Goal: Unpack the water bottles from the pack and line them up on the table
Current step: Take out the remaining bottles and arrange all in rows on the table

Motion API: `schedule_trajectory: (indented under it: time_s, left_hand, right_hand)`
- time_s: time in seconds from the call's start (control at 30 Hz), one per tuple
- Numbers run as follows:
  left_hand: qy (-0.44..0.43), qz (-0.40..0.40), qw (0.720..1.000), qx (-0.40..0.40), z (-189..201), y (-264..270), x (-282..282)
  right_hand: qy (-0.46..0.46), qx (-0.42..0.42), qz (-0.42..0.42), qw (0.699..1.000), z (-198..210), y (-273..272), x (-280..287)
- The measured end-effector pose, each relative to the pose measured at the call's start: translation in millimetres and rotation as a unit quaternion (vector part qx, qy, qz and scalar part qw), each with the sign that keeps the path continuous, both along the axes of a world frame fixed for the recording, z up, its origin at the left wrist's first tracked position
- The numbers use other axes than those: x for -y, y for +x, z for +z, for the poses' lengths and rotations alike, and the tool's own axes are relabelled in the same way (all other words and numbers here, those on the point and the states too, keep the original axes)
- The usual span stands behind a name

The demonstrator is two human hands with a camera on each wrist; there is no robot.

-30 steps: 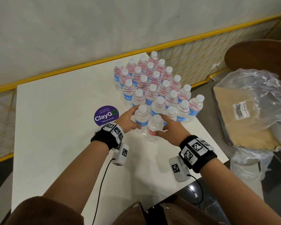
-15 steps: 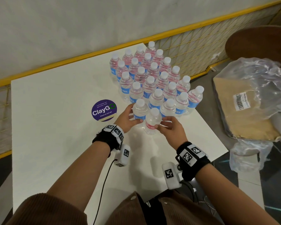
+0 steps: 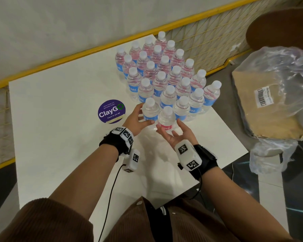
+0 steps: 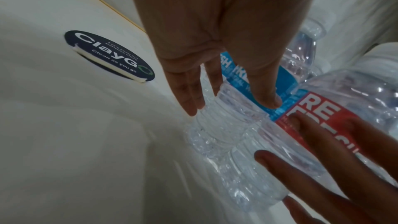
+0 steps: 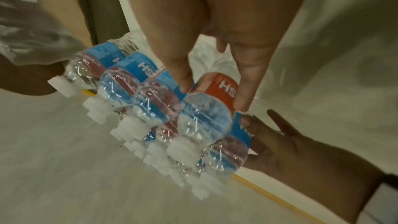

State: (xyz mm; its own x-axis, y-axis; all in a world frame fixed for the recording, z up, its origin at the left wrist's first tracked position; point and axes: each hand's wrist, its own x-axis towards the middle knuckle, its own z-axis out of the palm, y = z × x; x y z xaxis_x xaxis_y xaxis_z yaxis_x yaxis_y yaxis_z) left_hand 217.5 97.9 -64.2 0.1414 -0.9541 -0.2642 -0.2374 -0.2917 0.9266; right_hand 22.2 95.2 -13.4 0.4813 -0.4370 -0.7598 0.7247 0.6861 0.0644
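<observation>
Several clear water bottles (image 3: 164, 74) with white caps stand in tight rows on the white table (image 3: 59, 137). At the near end stand a blue-label bottle (image 3: 150, 111) and a red-label bottle (image 3: 166, 119), side by side. My left hand (image 3: 144, 116) wraps the blue-label bottle (image 4: 243, 81), thumb in front and fingers behind. My right hand (image 3: 170, 131) is turned palm up with fingers spread and straight. Its fingertips (image 5: 243, 105) touch the red-label bottle (image 5: 217, 84) on both sides. The emptied pack (image 3: 269, 105), clear wrap over a cardboard tray, lies to the right off the table.
A round purple ClayGo sticker (image 3: 111, 110) lies left of my left hand. A yellow rail and mesh fence (image 3: 199, 41) run behind the table. The table's right edge (image 3: 231, 130) passes close to the bottles. A brown round seat (image 3: 283, 27) shows beyond the pack.
My right hand has turned palm up and let go its grip on the red-label bottle, which now stands against the rows. My left hand stays round the blue-label bottle.
</observation>
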Motion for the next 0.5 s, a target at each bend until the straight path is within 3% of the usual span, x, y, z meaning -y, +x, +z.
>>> schedule_trajectory:
  time_s: [0.2, 0.27, 0.33, 0.4, 0.43, 0.5]
  left_hand:
    - [0.002, -0.007, 1.0, -0.004, -1.4, 1.8, 1.5]
    - [0.002, -0.007, 1.0, -0.005, -1.5, 1.8, 1.3]
    - [0.0, -0.005, 1.0, -0.005, -1.1, 1.4, 1.8]
    - [-0.003, -0.003, 1.0, -0.008, -0.4, 0.7, 1.9]
    - [-0.004, -0.003, 1.0, -0.009, 0.2, 0.1, 1.6]
    - [-0.004, -0.004, 1.0, -0.007, 1.2, -1.0, 0.8]
  right_hand:
    - [0.044, -0.042, 0.014, 0.998, 15.8, 2.7, 3.3]
    - [0.014, -0.106, 0.067, 0.992, 21.0, 0.4, 0.4]
    - [-0.073, -0.186, 0.169, 0.965, 31.6, -4.2, -2.3]
    - [-0.209, -0.313, 0.233, 0.897, 41.0, -5.5, -1.7]
    - [-0.286, -0.393, 0.244, 0.839, 45.1, -3.9, -0.2]
    - [-0.421, -0.532, 0.266, 0.685, 53.1, 2.1, 4.1]
